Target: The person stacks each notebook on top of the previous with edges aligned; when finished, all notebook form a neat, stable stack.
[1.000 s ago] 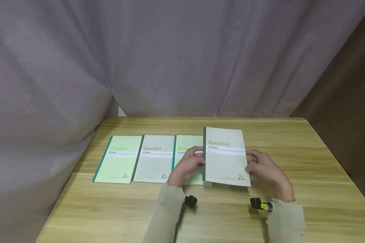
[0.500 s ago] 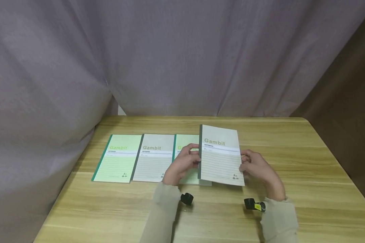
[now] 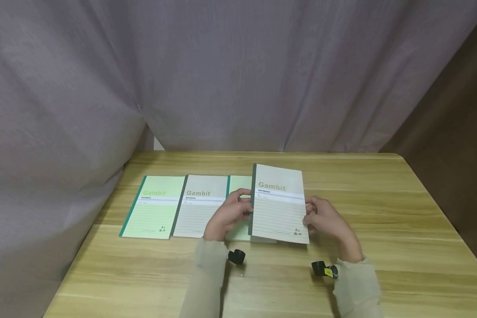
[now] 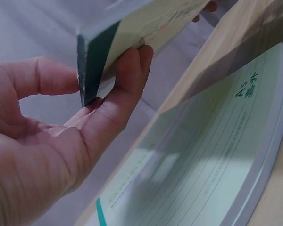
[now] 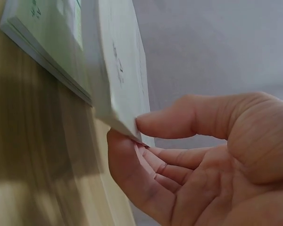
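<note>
While left hand and right hand grip its sides, the raised grey-spined notebook has shifted left, further over the rightmost green-spined notebook; setting-down remains outstanding.

Soft, muted light; pale sheen on the tabletop; shadow across the green notebook; both wrist views hazier, slightly blurred.

My head view looks forward and down from above and behind the grip, well back. From just behind the grip, my wrist views face the left hand and right hand close up, both catching the grey-spined Gambit notebook.
</note>
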A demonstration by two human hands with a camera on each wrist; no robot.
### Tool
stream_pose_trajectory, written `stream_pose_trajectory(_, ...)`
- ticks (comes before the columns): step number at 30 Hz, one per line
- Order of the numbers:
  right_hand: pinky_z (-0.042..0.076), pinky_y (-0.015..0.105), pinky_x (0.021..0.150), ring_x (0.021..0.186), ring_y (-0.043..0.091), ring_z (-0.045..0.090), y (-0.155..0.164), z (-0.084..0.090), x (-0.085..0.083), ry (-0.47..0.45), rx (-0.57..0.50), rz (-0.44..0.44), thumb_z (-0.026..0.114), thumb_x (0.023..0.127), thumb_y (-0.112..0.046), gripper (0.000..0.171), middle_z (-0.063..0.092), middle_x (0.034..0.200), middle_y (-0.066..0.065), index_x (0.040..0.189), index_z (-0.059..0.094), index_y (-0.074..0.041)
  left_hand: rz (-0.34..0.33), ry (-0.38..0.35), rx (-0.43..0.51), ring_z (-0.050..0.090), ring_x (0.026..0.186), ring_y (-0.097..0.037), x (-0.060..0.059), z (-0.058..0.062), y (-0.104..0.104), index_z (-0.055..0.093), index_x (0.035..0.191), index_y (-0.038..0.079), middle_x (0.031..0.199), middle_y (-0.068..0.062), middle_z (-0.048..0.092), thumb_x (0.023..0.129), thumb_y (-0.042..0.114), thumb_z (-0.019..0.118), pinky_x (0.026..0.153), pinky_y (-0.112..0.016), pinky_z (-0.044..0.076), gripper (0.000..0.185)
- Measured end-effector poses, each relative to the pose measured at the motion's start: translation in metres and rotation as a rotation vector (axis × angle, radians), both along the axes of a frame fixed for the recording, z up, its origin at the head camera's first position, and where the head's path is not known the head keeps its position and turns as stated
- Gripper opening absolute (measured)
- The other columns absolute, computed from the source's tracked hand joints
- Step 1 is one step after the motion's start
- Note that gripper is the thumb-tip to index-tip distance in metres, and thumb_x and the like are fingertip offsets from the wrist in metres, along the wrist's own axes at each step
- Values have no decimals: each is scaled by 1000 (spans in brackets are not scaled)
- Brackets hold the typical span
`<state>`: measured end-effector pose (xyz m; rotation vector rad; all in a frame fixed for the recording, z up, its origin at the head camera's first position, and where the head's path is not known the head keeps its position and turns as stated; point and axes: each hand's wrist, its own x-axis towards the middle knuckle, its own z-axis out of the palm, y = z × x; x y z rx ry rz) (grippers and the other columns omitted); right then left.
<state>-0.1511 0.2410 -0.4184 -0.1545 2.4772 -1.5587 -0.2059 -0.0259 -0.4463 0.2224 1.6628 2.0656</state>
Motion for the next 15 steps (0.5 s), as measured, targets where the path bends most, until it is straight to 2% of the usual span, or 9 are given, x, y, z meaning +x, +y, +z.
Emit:
stream_pose_trajectory(6, 59, 34, 61, 76, 24, 63, -11, -4, -1, 5, 12, -3, 55, 75, 14, 61, 60, 91, 22, 132, 38, 26, -1, -4, 3, 64, 69, -17, -3, -3, -9, 41, 134, -9, 94, -12, 68, 82, -14, 45, 59, -28, 53, 52)
stream_pose_trajectory(15, 60, 38, 64, 77, 24, 62, -25, -5, -2, 13, -14, -13, 58, 73, 14, 63, 60, 93, 23, 133, 40, 25, 43, -25, -81, 63, 69, -18, -4, -5, -24, 47, 130, -6, 93, -13, 68, 79, -14, 48, 59, -28, 52, 52)
